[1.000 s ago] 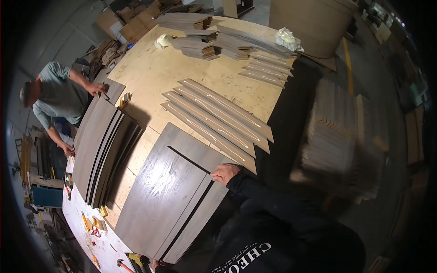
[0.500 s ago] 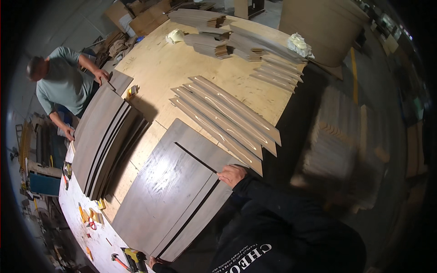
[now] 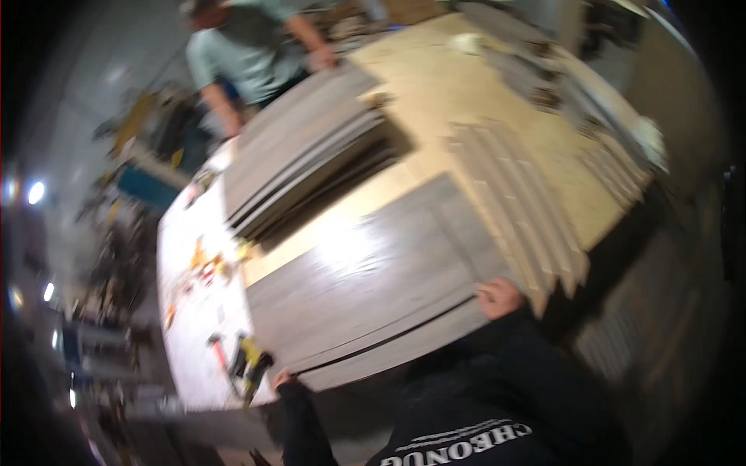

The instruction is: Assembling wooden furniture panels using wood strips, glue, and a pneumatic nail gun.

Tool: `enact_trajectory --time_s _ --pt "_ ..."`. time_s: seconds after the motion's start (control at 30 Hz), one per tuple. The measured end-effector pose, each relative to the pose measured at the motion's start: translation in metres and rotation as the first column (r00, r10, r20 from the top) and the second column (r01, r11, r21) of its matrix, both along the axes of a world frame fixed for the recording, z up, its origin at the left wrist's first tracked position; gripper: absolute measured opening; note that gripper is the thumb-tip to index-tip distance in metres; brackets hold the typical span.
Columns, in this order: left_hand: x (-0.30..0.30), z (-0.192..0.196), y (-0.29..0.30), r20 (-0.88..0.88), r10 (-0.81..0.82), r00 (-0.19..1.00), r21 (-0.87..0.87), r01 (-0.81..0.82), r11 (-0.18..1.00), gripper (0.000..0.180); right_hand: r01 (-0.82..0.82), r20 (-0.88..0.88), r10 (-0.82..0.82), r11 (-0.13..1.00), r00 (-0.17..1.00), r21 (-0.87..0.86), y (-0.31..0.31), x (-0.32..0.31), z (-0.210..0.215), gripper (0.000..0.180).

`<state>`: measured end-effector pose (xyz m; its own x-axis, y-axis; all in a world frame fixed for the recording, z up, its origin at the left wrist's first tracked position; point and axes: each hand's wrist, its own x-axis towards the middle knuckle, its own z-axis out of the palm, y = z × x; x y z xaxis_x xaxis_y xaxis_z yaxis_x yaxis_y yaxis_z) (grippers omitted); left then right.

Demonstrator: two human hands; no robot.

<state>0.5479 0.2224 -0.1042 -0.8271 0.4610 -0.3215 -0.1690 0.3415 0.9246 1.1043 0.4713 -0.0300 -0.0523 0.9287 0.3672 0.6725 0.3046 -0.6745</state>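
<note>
Grey panel (image 3: 365, 268) lies flat along the bench's (image 3: 427, 74) near edge; right hand (image 3: 501, 300) at panel's right end, fingers bent onto it beside a dark gap; left hand (image 3: 283, 379) touches its near-left corner, fingers blurred; cannot tell how tightly either closes; slats (image 3: 519, 203) by bench's right edge.

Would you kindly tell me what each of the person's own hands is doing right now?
Left hand: at the grey panel, near its left corner; too blurred to tell whether closed.
Right hand: closed on the panel's right end.
</note>
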Motion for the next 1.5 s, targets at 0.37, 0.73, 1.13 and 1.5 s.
enact_trajectory --time_s 0.37,0.73,1.13,1.5 --pt "0.04 0.042 0.012 -0.262 0.1 0.96 -0.094 -0.129 0.987 0.014 -0.047 -0.077 0.033 0.981 0.996 -0.187 0.001 -0.011 0.0 0.014" --pt "-0.064 0.117 -0.004 -0.68 -0.551 0.484 -0.645 -0.039 0.763 0.071 -0.07 -0.043 0.068 0.995 0.997 -0.065 -0.008 -0.113 0.034 0.022" --pt "-0.091 0.173 0.01 -0.333 -0.769 0.545 -0.654 0.455 0.605 0.059 -0.536 -0.008 0.537 0.843 0.844 0.054 -0.026 -0.409 0.034 0.022" --pt "-0.045 0.205 -0.015 -0.047 -0.847 0.53 -0.438 0.751 0.494 0.037 -0.538 -0.002 0.539 0.841 0.843 0.052 -0.021 -0.436 0.025 0.04"
